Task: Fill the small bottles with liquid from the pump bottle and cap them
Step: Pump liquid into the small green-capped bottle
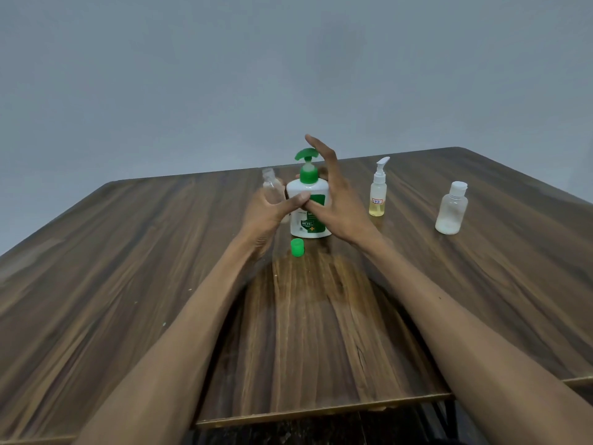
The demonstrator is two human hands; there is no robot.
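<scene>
A white pump bottle (308, 195) with a green pump head stands upright at the middle of the wooden table (128, 268). My left hand (268, 210) holds a small clear uncapped bottle (272, 187) just left of the pump bottle, below its spout. My right hand (333, 200) is raised beside the pump head with fingers straight, its fingertips level with the green top. A loose green cap (297, 247) lies on the table in front of the pump bottle.
A small spray bottle (378, 191) with yellowish liquid and a white nozzle stands to the right. Farther right stands a capped translucent bottle (451, 208) with a little white liquid. A grey wall rises behind the table's far edge.
</scene>
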